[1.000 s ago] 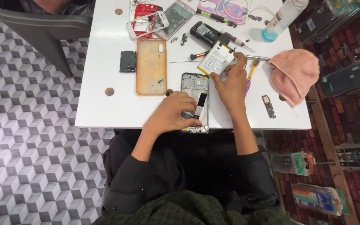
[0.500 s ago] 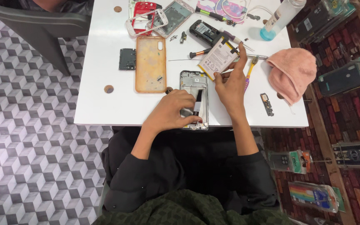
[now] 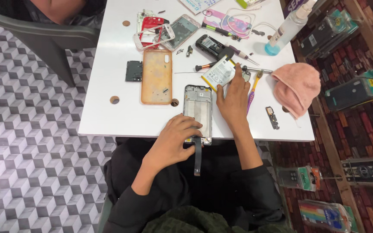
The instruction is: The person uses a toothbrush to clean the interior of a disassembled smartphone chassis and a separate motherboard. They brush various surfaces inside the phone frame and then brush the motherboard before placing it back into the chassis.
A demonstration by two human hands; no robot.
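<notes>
We noted opened phone frame [image 3: 197, 113] at frame centre on tabletop [image 3: 109, 116], battery [image 3: 218, 73] already out. Left hand [image 3: 174, 142] pinched black flex strip [image 3: 197, 155]; right hand [image 3: 234, 100] lay flat, open. Reassembly outstanding, we judged.

Light: bright, even, from overhead.
Glare: white counter [image 3: 109, 112] near washed out.
Shadows: faint.
Focus: sharp; edges slightly bent.
</notes>
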